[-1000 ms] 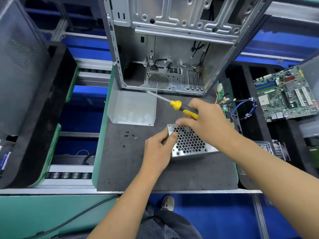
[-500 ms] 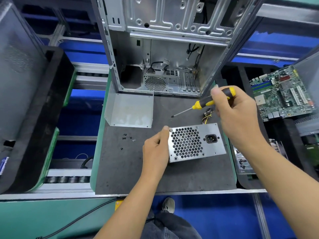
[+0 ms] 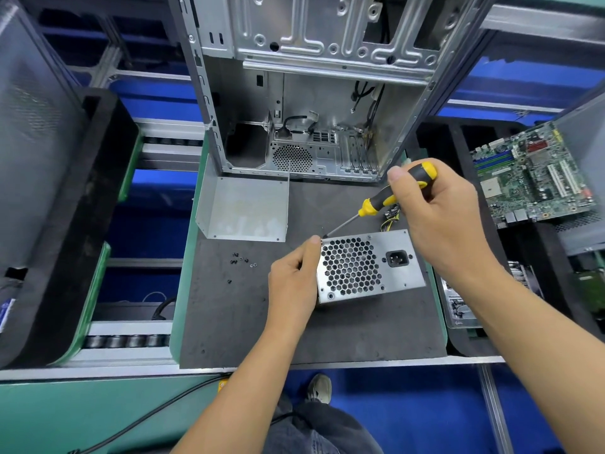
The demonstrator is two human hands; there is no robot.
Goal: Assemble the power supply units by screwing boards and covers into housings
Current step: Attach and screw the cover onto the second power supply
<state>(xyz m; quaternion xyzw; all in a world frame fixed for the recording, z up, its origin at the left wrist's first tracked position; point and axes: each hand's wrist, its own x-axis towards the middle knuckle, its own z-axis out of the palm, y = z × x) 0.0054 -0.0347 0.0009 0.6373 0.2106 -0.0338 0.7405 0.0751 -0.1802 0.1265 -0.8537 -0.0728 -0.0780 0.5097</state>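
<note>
On the dark grey foam-topped surface (image 3: 248,326), centre right: one silver sheet-metal power supply unit (image 3: 370,267), honeycomb fan grille and black mains socket facing up. The left hand (image 3: 293,276) is closed against the unit's left edge, forefinger tip up at the far left corner. The right hand (image 3: 435,214) is clamped around the black-and-yellow handle of a screwdriver (image 3: 381,203); its steel shaft slants down to the left, tip at the same far left corner, just beside the left forefinger. Whether a screw sits under the tip cannot be told. Behind the unit, yellow and black wires (image 3: 391,217) show between housing and right hand. Left of the unit, well apart: a scatter of small black screws (image 3: 242,260). Beyond those, a bent silver sheet-metal cover (image 3: 244,209), open side up. At the far edge of the surface: an open bare-metal computer tower case (image 3: 307,93), cables loose inside. To the right, off the surface: a green circuit board (image 3: 530,178) resting tilted in a black foam tray (image 3: 465,342).
</note>
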